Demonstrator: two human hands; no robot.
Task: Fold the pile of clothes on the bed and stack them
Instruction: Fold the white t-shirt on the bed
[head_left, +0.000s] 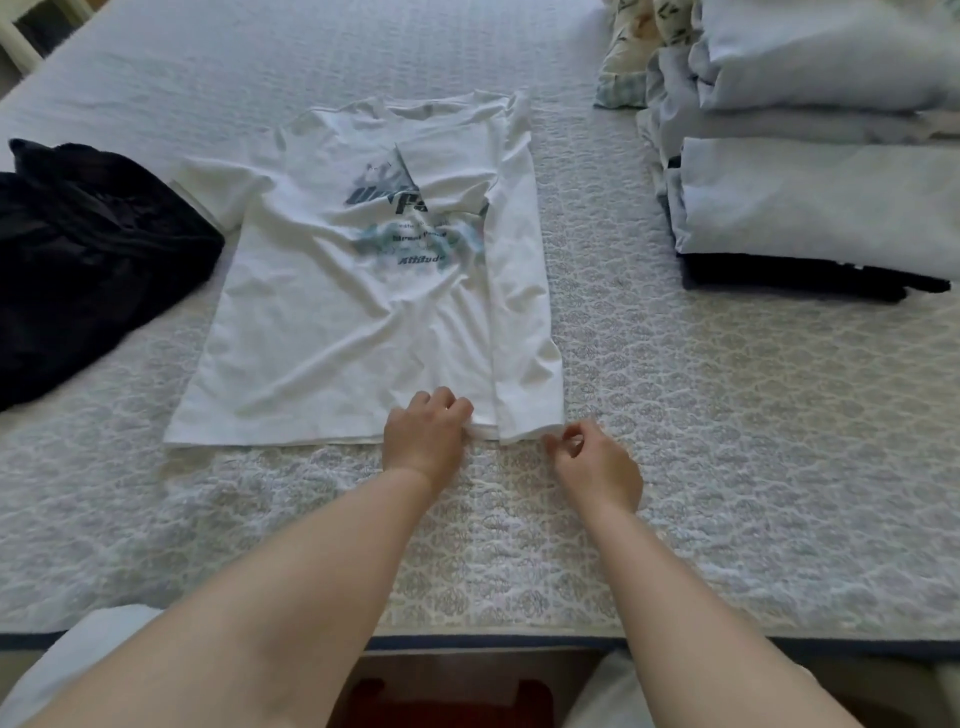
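Roughly halfway: folded stack (810, 208) at 2 o'clock, white tee (363, 291) one side folded with left hand (423, 441) and right hand (595, 467) pinching its hem, dark pile (88, 249) at 9 o'clock untouched.

Open quilt (727, 441) is seen to the right of the right hand (597, 467) and below both hands, down to the bed's edge. Ahead of the hands, the way is covered by the flat white shirt (337, 312). Far left of the left hand (423, 441), room is taken by a dark garment (88, 260). Ahead and right, passage is blocked by a stack of folded clothes (810, 208).
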